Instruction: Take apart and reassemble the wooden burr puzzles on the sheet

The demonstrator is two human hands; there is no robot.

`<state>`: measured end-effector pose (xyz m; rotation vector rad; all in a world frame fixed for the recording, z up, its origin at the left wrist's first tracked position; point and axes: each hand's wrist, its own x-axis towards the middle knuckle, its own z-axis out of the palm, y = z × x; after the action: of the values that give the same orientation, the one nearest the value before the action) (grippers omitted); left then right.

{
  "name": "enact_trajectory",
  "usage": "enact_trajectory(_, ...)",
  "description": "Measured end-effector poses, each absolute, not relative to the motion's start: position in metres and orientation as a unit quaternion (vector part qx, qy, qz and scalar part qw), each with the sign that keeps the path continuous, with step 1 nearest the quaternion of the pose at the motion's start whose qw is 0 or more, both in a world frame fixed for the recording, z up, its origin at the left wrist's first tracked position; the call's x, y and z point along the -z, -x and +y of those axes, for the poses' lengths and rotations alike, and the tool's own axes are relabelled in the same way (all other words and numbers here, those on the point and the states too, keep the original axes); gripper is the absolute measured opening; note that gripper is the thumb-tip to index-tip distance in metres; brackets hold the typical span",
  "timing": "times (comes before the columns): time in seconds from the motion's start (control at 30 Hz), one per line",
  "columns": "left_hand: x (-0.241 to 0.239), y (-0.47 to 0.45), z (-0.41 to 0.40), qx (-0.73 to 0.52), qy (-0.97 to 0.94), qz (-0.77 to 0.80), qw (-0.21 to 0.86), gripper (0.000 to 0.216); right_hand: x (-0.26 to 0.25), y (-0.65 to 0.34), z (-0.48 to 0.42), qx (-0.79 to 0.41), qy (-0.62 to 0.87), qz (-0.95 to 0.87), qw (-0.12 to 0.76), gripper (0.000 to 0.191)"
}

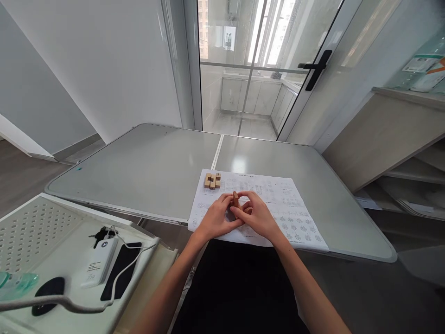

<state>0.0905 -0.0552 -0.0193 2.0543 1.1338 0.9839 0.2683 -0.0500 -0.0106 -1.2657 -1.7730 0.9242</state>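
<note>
Close to the table's near edge, my left hand point(218, 216) and my right hand point(256, 214) meet over a printed sheet. Between their fingertips stands a small brown wooden puzzle piece point(235, 199), held upright. More wood shows low between the palms, but the fingers cover most of it. Both hands have curled fingers closed around these pieces. The white instruction sheet point(295, 218) lies under the hands, covered with small printed diagrams. On its upper left corner rests a cluster of light wooden puzzle pieces point(212, 181), apart from the hands.
The grey folding table point(156, 162) has a seam down its middle. At left, a white perforated tray point(34, 232) holds a power bank point(100, 261), a black phone point(121, 271), keys point(103, 235), a cable and a bottle. A glass door point(250, 69) stands behind; shelves point(399, 130) are at right.
</note>
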Motion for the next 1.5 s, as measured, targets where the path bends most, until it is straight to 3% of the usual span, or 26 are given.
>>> enact_trajectory(0.47,0.011,-0.088,-0.057,-0.364,-0.779,0.407,0.309,0.043,0.005,-0.275,-0.045,-0.345,0.475,-0.713,0.385,0.029)
enact_trajectory(0.67,0.011,-0.087,-0.057,-0.358,-0.782,0.406,0.309,0.04,0.006,-0.276,-0.039,-0.408,0.448,-0.694,0.39,0.035)
enact_trajectory(0.73,0.013,-0.087,-0.057,-0.359,-0.777,0.413,0.312,0.046,0.006,-0.276,-0.039,-0.435,0.436,-0.683,0.392,0.037)
enact_trajectory(0.87,0.019,-0.088,-0.057,-0.376,-0.751,0.428,0.335,0.083,0.001,-0.274,-0.04,-0.451,0.424,-0.681,0.393,0.036)
enact_trajectory(0.93,0.022,-0.088,-0.057,-0.376,-0.746,0.429,0.342,0.09,-0.002,-0.274,-0.042,-0.449,0.421,-0.688,0.385,0.032)
enact_trajectory(1.23,0.019,-0.087,-0.058,-0.371,-0.733,0.43,0.374,0.086,-0.002,-0.271,-0.047,-0.447,0.433,-0.68,0.388,0.039)
enact_trajectory(1.5,0.013,-0.089,-0.06,-0.356,-0.727,0.447,0.38,0.081,-0.02,-0.267,-0.046,-0.439,0.425,-0.672,0.418,0.034)
